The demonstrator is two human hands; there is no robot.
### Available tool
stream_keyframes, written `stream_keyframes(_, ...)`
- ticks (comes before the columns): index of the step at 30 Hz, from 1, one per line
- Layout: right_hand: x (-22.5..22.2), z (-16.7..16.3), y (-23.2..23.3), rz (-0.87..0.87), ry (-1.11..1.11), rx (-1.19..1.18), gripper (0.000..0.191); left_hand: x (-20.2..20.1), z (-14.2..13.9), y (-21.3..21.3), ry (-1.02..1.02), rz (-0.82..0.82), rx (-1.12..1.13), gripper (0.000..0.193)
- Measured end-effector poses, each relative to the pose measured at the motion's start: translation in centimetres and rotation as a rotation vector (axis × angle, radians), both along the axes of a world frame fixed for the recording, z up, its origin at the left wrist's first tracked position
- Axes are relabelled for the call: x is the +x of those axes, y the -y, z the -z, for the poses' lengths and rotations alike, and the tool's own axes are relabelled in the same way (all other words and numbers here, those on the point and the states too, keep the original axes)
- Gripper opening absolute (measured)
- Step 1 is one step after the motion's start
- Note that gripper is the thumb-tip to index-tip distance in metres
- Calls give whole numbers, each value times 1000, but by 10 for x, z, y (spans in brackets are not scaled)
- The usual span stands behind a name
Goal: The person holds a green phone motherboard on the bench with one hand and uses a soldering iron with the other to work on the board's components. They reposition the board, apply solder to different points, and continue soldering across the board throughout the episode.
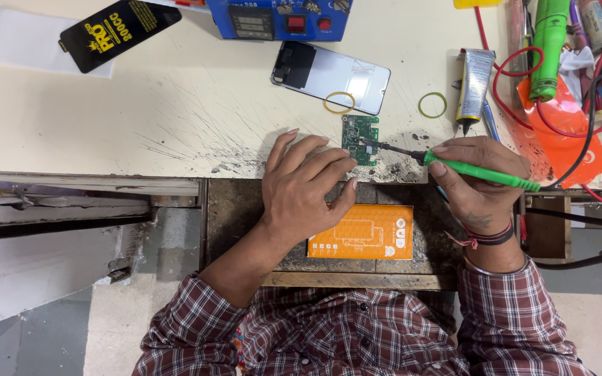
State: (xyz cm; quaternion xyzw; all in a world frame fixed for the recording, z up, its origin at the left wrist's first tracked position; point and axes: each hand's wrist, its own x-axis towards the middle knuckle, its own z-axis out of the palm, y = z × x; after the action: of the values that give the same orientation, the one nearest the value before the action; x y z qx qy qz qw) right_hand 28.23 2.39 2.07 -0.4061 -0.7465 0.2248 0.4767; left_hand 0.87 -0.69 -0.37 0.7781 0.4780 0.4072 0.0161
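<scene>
Left hand (304, 184): flat and spread, fingertips steadying the green circuit board (360, 138) at the table (175, 104) edge.
Right hand (479, 177): closed round a green soldering iron (482, 171), tip on the board.

A person in a long-sleeved shirt checked in maroon, white and dark lines, buttoned down the front, the left sleeve pushed higher up the arm. The right wrist (488, 238) wears dark and red thread bands and a thin bangle.
</scene>
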Motion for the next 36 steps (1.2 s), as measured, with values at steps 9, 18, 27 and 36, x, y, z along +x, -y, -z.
stream_keyframes(9, -1, 0, 1, 10, 0, -2, 9, 2, -1, 0, 4, -4, -1, 20)
stream_keyframes(18, 0, 0, 1, 6, 12, 2, 9, 1, -1, 0, 8, 2, -1, 20)
stream_keyframes(27, -1, -1, 1, 9, -4, -5, 9, 1, 1, -1, 2, 1, 1, 19)
stream_keyframes(36, 0, 0, 1, 14, -6, -6, 8, 1, 0, 0, 0, 3, 2, 19)
